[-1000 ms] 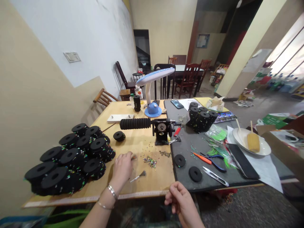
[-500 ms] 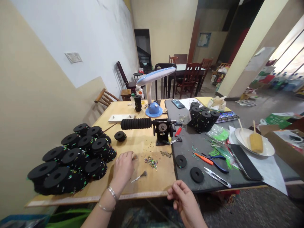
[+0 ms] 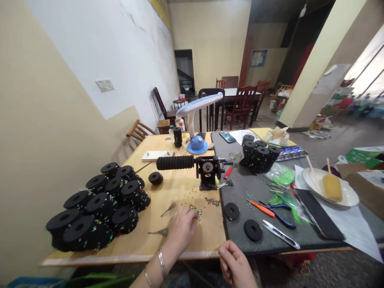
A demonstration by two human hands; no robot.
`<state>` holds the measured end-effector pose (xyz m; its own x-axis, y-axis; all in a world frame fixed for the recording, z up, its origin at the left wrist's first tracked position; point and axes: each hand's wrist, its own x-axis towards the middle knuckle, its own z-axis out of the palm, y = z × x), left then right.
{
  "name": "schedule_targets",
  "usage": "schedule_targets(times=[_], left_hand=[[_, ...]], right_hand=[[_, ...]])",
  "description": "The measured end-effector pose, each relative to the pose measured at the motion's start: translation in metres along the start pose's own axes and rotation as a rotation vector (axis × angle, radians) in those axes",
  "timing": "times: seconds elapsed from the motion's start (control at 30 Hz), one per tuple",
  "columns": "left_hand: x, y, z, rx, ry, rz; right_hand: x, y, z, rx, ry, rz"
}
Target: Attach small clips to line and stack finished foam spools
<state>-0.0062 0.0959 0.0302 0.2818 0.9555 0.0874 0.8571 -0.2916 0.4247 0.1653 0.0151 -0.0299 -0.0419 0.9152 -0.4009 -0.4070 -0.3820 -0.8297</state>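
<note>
Your left hand (image 3: 181, 230) bends its fingers close together, the loose beads (image 3: 196, 208) at their tips; whether they pinch any, I cannot tell. Your right hand (image 3: 235, 262) curls, thumb against finger. Leftward of both, black rolls (image 3: 93, 206) seem finished; the beads are not yet used.

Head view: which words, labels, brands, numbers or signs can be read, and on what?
None can be read.
Dial on the black machine: too small.
Pale strip along the front edge: too small.
Blue-edged sheet at back: blurred.
Green carton: blurred.
</note>
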Motion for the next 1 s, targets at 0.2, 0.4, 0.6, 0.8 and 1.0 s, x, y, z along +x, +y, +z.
schedule_targets(times=[0.2,0.4,0.6,0.8,1.0], left_hand=[[0.01,0.002,0.011,0.088,-0.087,0.046],[0.018,0.003,0.012,0.152,-0.15,0.055],[0.021,0.004,0.01,0.097,-0.161,0.06],[0.016,-0.007,0.009,-0.1,-0.067,0.054],[0.018,-0.022,0.007,-0.314,0.032,0.017]], right_hand=[[0.002,0.006,-0.004,-0.002,-0.016,0.028],[0.005,0.007,-0.007,-0.011,-0.009,0.041],[0.005,0.003,-0.004,-0.013,-0.032,0.078],[0.004,0.004,-0.006,0.002,-0.069,0.071],[0.01,0.015,-0.005,0.024,-0.088,0.039]])
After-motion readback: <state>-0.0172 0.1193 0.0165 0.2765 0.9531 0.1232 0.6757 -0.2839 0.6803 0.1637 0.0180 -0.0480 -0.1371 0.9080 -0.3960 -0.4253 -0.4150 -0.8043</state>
